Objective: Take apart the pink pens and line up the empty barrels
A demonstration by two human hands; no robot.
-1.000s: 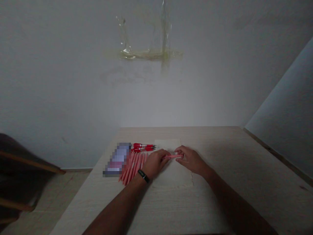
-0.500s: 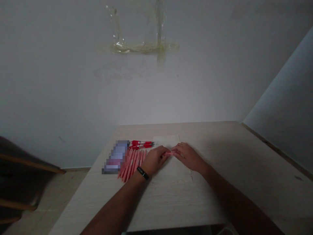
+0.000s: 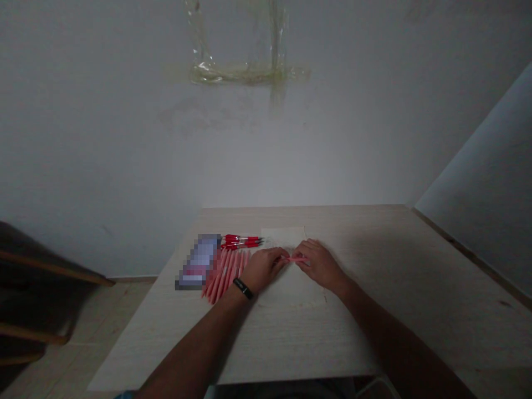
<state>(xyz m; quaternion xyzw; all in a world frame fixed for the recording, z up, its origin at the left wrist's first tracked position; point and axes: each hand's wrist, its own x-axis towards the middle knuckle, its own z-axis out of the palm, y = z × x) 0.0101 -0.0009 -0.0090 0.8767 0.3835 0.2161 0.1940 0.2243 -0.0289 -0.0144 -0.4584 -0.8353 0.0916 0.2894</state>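
Both hands meet over a sheet of paper (image 3: 291, 288) on the table. Between them lies a slim pink pen (image 3: 297, 259). My right hand (image 3: 318, 261) is closed, its fingers pinching the pen's body. My left hand (image 3: 266, 269), with a black band at the wrist, closes its fingertips on the pen's left end; part of that end is hidden. Just left of my left hand, several pink pens (image 3: 224, 274) lie side by side in a row. Above them rest several red pens (image 3: 241, 241) with dark tips pointing right.
A blurred-out flat device (image 3: 197, 263), like a phone, lies left of the pens. The pale wooden table (image 3: 407, 266) meets a wall (image 3: 353, 149) behind it and another on the right. A dark piece of furniture with wooden bars (image 3: 37, 266) stands at the left.
My hands have drawn slightly apart, and more of the pink pen shows between them. The whole view has shifted a little; the other pens lie as before.
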